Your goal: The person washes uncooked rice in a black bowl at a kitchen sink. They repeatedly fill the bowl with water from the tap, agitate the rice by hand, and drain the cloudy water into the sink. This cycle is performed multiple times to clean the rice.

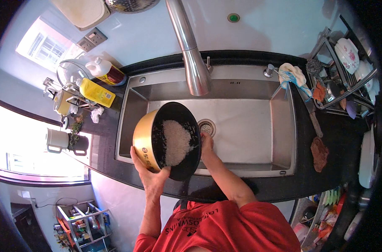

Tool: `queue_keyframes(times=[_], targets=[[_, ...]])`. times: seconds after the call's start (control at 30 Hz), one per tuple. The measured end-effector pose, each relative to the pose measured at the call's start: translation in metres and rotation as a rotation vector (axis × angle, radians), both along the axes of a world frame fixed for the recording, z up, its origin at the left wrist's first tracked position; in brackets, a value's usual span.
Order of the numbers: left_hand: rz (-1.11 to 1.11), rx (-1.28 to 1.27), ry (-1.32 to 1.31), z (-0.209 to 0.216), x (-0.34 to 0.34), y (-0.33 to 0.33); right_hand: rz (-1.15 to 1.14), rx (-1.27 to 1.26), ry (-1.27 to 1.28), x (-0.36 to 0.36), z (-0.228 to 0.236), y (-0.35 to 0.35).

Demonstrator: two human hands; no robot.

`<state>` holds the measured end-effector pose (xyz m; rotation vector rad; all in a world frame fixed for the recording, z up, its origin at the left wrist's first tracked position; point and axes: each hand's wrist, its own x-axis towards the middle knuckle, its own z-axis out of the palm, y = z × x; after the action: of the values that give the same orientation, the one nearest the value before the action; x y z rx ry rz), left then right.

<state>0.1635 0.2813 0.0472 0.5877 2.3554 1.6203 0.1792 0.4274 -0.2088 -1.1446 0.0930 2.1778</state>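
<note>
A rice cooker inner pot (143, 130), gold outside and black inside, is tilted between my two hands over the left part of the sink. White rice (177, 143) lies in a patch against its dark inner wall, with stray grains around it. My left hand (151, 174) grips the near left side, its thumb at the rim. At the right rim, my right hand (206, 145) closes on the edge; part of its fingers is hidden behind the pot. The steel faucet (198, 75) hangs just beyond the pot, with no water visible from it.
The steel sink (241, 126) has a round drain (207, 127) beside the pot. Yellow bottle (97, 92) and a large jug (106, 71) stand at the left. On the right are a dish rack (346, 90), a knife (315, 122), a reddish-brown piece (319, 154) and cloths (292, 74).
</note>
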Motion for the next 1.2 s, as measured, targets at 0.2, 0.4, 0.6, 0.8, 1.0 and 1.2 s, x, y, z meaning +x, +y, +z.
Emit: queue_keyframes(times=[0.2, 0.4, 0.6, 0.8, 1.0, 1.2], targets=[[0.060, 0.226, -0.494, -0.011, -0.024, -0.018, 0.238, 0.214, -0.193, 0.036, 0.049, 0.052], [-0.057, 0.448, -0.727, -0.028, -0.022, -0.018, 0.158, 0.923, -0.400, 0.079, 0.209, 0.058], [-0.066, 0.459, -0.717, -0.025, -0.018, -0.007, 0.197, 2.075, -0.563, 0.059, 0.241, 0.030], [-0.075, 0.403, -0.650, -0.023, -0.020, -0.001, 0.756, 2.203, -0.763, 0.068, 0.197, 0.035], [-0.031, 0.449, -0.720, -0.033, -0.019, 0.007, 1.408, 1.701, -1.070, 0.075, 0.192, 0.037], [-0.080, 0.514, -0.827, -0.041, -0.022, 0.018, 1.150, 1.929, -0.693, 0.075, 0.225, 0.013]])
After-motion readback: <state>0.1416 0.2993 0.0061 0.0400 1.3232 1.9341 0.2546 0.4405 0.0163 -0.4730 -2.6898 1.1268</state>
